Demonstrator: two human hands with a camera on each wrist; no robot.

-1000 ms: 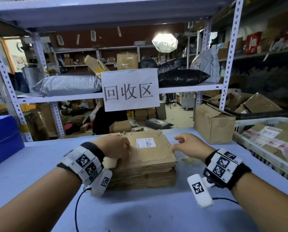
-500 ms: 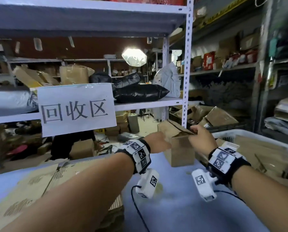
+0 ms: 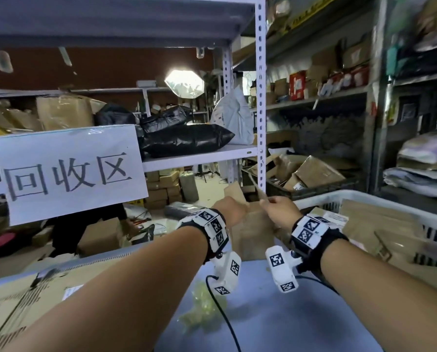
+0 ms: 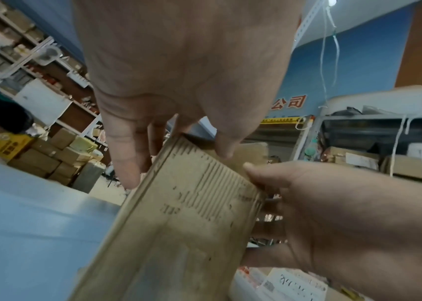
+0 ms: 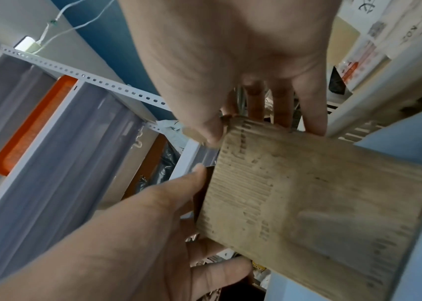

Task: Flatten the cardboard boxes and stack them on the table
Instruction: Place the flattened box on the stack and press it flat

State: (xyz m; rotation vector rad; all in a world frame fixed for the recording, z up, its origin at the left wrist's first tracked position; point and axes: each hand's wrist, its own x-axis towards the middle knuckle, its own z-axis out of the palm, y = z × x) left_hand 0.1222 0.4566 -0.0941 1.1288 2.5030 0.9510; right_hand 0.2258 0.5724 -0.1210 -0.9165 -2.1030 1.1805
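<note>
1. Head view: cardboard box (image 3: 254, 229) stands on the blue table (image 3: 276, 323), right of the flattened stack (image 3: 22, 301); both hands at its top flaps
2. Left wrist view: left hand (image 4: 179, 81) pinches a flap (image 4: 186, 203)
3. Right wrist view: right hand (image 5: 235, 61) pinches the other flap (image 5: 307, 203)

Head view high, forward-down; wrist views close, sharing box flaps (image 4: 194, 195)

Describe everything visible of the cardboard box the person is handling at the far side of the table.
The cardboard box is plain brown corrugated board, worn, its fluting showing through in ridged lines. It stands upright on the blue table beside the white basket, top flaps opened upward. The left hand holds one flap, the right hand pinches the other. It is not yet flattened.
</note>
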